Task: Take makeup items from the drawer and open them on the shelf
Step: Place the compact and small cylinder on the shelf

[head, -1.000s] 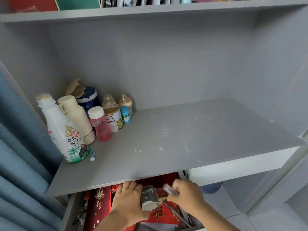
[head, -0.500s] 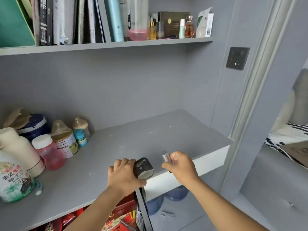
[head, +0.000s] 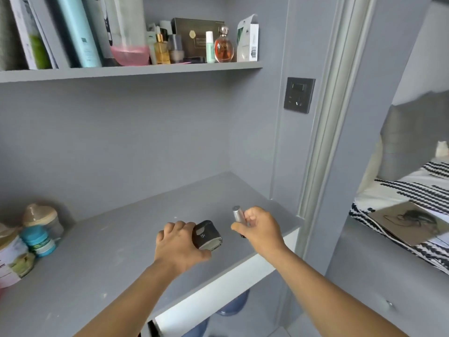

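Both forearms are stretched forward over the grey shelf (head: 126, 239), backs of the hands turned upward; the left hand (head: 178, 244) is curled round a dark compact case (head: 207, 235), its fingers wrapped over the case's far side and the thumb tucked beneath the near edge, so that the case juts out to the right of the knuckles and is held just above the shelf near its front edge; the right hand (head: 258, 227) is closed on a silver tube (head: 239, 216), which is pinched between thumb and bent fingers and stands nearly upright, its rounded top rising clear of the fist; the tube is held over the shelf's right front corner, just beside the case yet apart from it. The case is seen as a squat, rounded block, glossy black with a paler matt face; the tube is a slim metallic cylinder with a brushed sheen; the shelf is a flat matt board, speckled with pale marks.
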Action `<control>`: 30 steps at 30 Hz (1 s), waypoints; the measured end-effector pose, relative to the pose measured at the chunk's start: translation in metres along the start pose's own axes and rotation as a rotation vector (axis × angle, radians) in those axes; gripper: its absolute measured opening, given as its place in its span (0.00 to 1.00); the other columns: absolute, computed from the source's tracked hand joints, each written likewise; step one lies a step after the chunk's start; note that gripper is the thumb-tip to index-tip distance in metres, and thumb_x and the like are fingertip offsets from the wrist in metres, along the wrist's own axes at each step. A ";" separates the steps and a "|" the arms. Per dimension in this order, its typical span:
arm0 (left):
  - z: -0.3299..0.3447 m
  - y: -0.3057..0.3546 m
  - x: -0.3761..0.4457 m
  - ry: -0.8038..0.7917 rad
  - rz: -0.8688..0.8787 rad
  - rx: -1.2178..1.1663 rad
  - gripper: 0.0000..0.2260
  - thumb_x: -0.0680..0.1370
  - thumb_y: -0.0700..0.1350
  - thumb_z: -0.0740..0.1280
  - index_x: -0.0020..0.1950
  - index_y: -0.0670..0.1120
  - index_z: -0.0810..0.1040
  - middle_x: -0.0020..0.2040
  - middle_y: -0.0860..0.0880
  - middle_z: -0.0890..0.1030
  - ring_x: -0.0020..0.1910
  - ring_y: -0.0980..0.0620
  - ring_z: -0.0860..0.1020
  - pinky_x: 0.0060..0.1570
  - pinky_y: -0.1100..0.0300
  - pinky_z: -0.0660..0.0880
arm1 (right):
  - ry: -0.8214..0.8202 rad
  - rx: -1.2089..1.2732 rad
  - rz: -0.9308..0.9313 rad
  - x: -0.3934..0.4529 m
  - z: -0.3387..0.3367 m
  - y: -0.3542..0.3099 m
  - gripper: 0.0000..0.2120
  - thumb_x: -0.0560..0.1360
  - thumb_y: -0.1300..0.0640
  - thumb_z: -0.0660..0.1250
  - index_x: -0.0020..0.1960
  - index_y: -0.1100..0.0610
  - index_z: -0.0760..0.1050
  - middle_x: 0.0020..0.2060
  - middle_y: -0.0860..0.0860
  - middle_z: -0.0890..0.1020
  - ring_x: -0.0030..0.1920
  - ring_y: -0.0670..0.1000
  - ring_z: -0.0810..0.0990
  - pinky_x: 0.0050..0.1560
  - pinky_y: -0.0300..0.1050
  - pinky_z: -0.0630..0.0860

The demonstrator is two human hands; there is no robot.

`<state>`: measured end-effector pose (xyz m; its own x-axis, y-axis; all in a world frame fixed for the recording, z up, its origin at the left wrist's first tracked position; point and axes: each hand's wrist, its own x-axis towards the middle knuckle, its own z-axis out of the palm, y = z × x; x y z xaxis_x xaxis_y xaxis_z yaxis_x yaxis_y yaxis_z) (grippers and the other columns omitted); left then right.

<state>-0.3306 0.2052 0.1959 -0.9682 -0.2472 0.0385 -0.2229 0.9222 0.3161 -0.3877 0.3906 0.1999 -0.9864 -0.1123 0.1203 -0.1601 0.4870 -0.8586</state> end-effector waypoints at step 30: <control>0.093 0.105 0.181 0.007 -0.194 -0.041 0.30 0.63 0.59 0.67 0.63 0.56 0.68 0.58 0.56 0.71 0.62 0.50 0.64 0.64 0.56 0.59 | -0.075 0.110 0.124 0.219 -0.026 0.134 0.07 0.65 0.58 0.73 0.38 0.58 0.75 0.37 0.56 0.83 0.40 0.58 0.82 0.44 0.53 0.79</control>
<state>-0.5402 0.2855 0.1476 -0.9067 -0.4213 -0.0208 -0.4003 0.8441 0.3568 -0.6260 0.4541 0.1237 -0.9920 -0.1236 -0.0243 -0.0280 0.4042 -0.9143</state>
